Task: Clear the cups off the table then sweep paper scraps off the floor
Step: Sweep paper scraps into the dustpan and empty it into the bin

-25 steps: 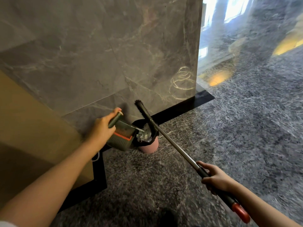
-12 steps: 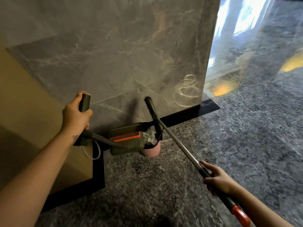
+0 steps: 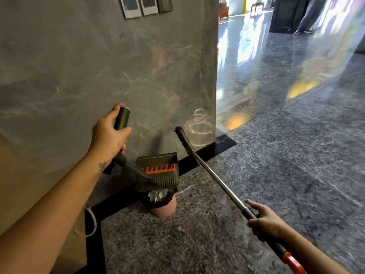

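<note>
Several white crumpled paper scraps (image 3: 157,195) lie inside a small round pink bin (image 3: 166,209) lined with a black bag (image 3: 158,202). The bin stands on the speckled grey stone floor (image 3: 276,155), just beside the black skirting strip (image 3: 207,151) at the foot of a grey marble wall (image 3: 98,66).

An olive-green plastic dustpan with an orange comb strip (image 3: 158,173) is tipped directly above the bin, its lower edge at the bin's mouth. Whether pan and liner touch cannot be told. The left hand (image 3: 108,135) grips the dustpan's long handle near its top end, fingers wrapped round it.

The right hand (image 3: 264,220) holds the metal-shafted broom with an orange end cap (image 3: 217,180), fingers curled round the dark grip. The shaft slants up and leftward, and its dark bristle head (image 3: 182,139) is raised off the floor in front of the wall, to the right of the dustpan.

A white cord (image 3: 92,224) loops on the floor to the left. Three small rectangular panels (image 3: 138,5) are mounted high on the wall.
</note>
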`<state>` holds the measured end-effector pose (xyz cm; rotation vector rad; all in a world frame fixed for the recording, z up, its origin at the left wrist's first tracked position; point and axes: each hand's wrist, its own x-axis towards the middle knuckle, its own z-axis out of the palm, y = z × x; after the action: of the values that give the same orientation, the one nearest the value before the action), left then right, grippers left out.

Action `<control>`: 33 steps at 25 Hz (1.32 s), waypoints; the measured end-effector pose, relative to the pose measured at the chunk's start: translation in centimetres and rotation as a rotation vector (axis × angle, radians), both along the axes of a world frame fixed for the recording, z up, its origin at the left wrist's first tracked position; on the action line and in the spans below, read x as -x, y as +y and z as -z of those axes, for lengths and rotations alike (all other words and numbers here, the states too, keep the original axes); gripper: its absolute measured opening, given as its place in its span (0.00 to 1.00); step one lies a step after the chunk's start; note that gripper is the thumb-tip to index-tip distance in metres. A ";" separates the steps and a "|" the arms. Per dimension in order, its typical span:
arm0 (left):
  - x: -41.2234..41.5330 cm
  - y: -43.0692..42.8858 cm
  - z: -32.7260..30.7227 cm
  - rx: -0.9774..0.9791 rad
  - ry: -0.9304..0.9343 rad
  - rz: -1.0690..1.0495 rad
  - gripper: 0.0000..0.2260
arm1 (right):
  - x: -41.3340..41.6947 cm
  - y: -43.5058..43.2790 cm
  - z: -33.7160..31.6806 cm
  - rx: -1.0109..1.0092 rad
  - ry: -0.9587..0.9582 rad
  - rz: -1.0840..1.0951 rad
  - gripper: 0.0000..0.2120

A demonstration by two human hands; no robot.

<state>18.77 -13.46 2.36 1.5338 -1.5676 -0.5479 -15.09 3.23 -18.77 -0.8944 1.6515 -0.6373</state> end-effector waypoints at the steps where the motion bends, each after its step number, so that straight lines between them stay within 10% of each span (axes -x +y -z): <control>1: 1.5 -0.7 0.0 0.001 0.000 0.037 0.29 | 0.5 0.3 -0.2 -0.005 0.003 0.033 0.35; 14: 32.9 -4.0 9.8 -0.172 0.066 0.718 0.24 | 14.9 7.5 -3.2 0.079 -0.184 0.824 0.30; 33: 101.0 14.2 17.3 -0.450 -0.074 1.540 0.25 | 63.3 24.7 -2.1 0.158 -0.251 1.618 0.28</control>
<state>-82.19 0.76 -14.98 0.2722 -2.6033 -1.7356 -78.36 27.90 -16.65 0.6527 1.8325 -1.8397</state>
